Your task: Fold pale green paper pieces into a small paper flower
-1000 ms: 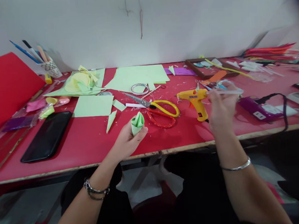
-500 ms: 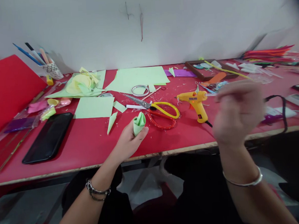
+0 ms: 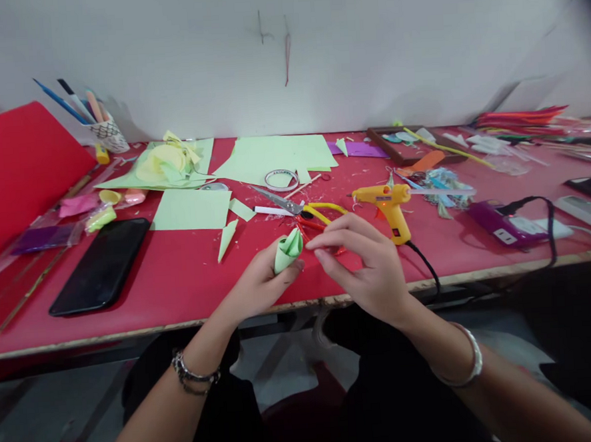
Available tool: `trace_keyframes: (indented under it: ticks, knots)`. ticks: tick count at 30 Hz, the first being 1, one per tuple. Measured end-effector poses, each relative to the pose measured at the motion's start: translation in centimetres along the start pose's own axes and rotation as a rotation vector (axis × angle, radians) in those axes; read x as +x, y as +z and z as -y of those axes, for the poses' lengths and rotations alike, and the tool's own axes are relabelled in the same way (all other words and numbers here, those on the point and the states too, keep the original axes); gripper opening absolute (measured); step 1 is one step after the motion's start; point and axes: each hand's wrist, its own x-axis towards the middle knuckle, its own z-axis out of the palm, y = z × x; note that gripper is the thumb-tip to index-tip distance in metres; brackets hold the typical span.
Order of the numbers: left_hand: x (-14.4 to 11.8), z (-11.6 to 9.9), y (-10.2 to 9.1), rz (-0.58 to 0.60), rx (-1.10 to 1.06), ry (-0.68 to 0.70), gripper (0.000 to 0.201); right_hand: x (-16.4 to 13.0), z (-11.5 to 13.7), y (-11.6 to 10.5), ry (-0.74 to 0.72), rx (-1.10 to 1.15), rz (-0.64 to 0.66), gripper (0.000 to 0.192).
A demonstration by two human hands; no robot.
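Left grip (image 3: 259, 283) pinches rolled green paper (image 3: 288, 249), right grip (image 3: 365, 263) just beside

Matt green paper forms the rolled cone (image 3: 288, 249), the glue gun (image 3: 387, 202) is glossy yellow plastic, the phone (image 3: 100, 265) shiny black glass, the bench (image 3: 179, 281) smooth red.

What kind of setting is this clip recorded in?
Most likely a paper-craft workbench. On the red-topped table lie a yellow hot glue gun, cut sheets of pale green paper and yellow-handled scissors. The left hand holds a rolled pale green paper bud.
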Motion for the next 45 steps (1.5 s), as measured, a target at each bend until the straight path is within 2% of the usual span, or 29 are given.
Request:
trace_keyframes:
  ticks: [3,8,12,22,35,45]
  knots:
    - [-0.1,0.1,-0.1,-0.002,0.009,0.007,0.012,0.2,0.3,-0.1,-0.026,-0.020,-0.022,0.014]
    - [-0.1,0.2,-0.3,0.034,0.018,0.030,0.013,0.4,0.4,-0.1,-0.026,-0.080,0.076,0.014]
    - [-0.1,0.0,-0.4,0.034,0.039,0.048,0.009,0.4,0.4,-0.1,-0.026,-0.070,0.085,0.014]
    - [-0.3,0.4,-0.7,0.033,0.136,0.080,0.006,0.9,0.8,0.0,0.081,0.015,0.170,0.009]
    - [-0.3,0.4,-0.9,0.053,0.143,0.087,0.006,1.8,0.6,-0.7,0.015,-0.002,0.284,0.009]
    - [-0.3,0.0,-0.9,0.075,0.124,0.085,0.004,1.6,0.5,-1.0,-0.025,-0.015,0.278,0.016]
